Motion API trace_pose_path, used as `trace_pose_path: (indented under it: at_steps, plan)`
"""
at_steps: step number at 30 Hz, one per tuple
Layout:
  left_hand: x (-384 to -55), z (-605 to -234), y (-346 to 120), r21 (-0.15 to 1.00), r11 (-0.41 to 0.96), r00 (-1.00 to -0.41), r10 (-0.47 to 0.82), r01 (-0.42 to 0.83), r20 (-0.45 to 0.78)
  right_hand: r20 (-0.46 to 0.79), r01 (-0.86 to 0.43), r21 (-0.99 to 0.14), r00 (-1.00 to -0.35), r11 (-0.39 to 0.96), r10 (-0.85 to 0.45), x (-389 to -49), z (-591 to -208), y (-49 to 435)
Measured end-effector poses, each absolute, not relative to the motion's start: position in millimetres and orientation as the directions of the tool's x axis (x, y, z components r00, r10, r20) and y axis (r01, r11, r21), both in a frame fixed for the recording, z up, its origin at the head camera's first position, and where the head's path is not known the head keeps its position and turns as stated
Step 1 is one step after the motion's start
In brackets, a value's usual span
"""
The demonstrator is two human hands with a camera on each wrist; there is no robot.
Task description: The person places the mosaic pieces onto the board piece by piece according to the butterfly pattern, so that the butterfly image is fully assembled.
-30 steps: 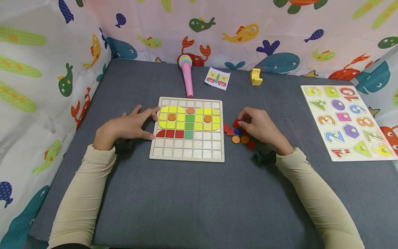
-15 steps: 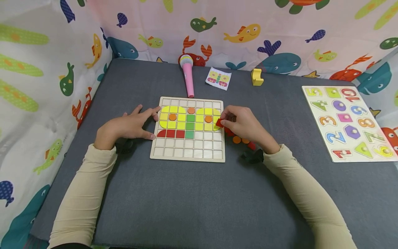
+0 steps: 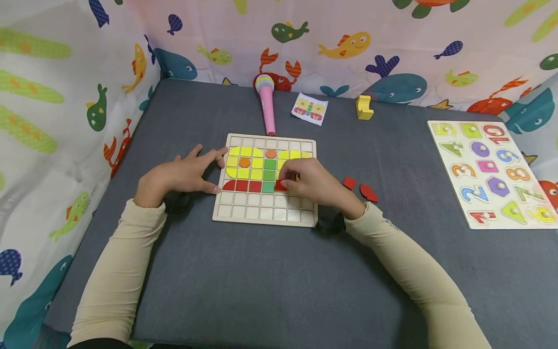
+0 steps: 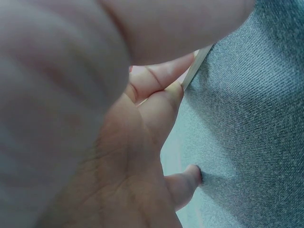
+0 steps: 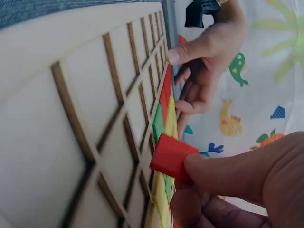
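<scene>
My right hand [image 3: 311,182] is over the right half of a wooden grid board [image 3: 265,217], pinching a red square tile [image 5: 172,157] between thumb and fingertip. In the head view that tile is just right of the green tile column [image 3: 269,175]; whether it touches the grid I cannot tell. Yellow tiles [image 3: 257,163], red tiles [image 3: 242,185] and round orange tiles [image 3: 245,163] lie in the grid. My left hand [image 3: 183,175] rests at the board's left side, its spread thumb and fingers touching the edge [image 4: 195,70]. Part of the right yellow group is behind my right hand.
Loose red tiles [image 3: 368,193] lie right of my right wrist, which hides others. A pink toy microphone [image 3: 268,109], a butterfly pattern card [image 3: 310,109] and a yellow block [image 3: 364,107] lie behind the board. A number puzzle board [image 3: 475,186] is at the far right.
My right hand has picked the red tile from the loose pile and carried it left, onto the right half of the board. The left hand keeps its place at the edge.
</scene>
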State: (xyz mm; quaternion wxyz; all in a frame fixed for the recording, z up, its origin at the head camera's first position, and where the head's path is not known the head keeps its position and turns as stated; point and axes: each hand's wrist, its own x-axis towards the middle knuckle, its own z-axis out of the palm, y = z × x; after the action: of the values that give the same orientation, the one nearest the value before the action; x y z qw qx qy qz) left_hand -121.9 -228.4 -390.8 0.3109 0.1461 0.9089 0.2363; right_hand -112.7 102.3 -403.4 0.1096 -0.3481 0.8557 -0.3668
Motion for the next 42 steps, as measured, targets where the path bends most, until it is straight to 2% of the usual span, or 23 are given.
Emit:
trace_pose_path:
  at_steps: [9,22,25,31,38,42]
  plan:
    - [-123,-391,-227,0.513,0.85,-0.765,0.411,0.124,-0.496,0.025,-0.511,-0.667,-0.742,0.542,-0.67,-112,-405,99]
    - [-124,-391,-228,0.508,0.853,-0.763,0.407,0.121,-0.502,0.079,-0.596,-0.59,-0.714,0.544,-0.696,-108,-413,97]
    - [-123,-388,-228,0.506,0.854,-0.765,0.406,0.122,-0.501,0.068,-0.586,-0.601,-0.714,0.543,-0.696,-108,-413,98]
    - [-125,-391,-227,0.514,0.849,-0.761,0.412,0.121,-0.501,0.038,-0.494,-0.682,-0.76,0.539,-0.649,-110,-409,114]
    - [-135,-412,-235,0.496,0.861,-0.761,0.393,0.108,-0.516,0.009,-0.382,-0.724,-0.838,0.574,-0.546,-110,-400,151]
    - [-130,-403,-234,0.523,0.845,-0.757,0.412,0.11,-0.507,-0.025,-0.315,-0.737,-0.871,0.597,-0.491,-110,-396,175]
